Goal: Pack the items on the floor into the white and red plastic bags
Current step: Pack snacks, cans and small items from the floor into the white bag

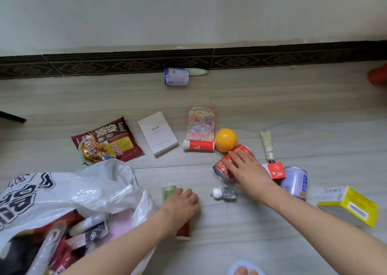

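Observation:
The white plastic bag [100, 182] lies open at the lower left with several packets inside. My left hand [182, 205] rests over a green tube [168, 192] and a red sachet [183, 230] on the floor beside the bag. My right hand [245, 170] lies on a red can [225, 170] lying on its side, fingers spread over it. Further out lie a noodle packet [106, 140], a white box [157, 133], a colourful card pack [200, 123], a red tube [199, 145] and an orange ball [225, 139]. A red bag [378, 77] shows at the right edge.
A small glitter bottle [225, 193], a cream tube [267, 145], a red and white box [277, 170], a blue can [295, 181] and a yellow box [354, 206] lie to the right. A white bottle [178, 76] rests against the dark skirting. My foot [244, 269] is at the bottom.

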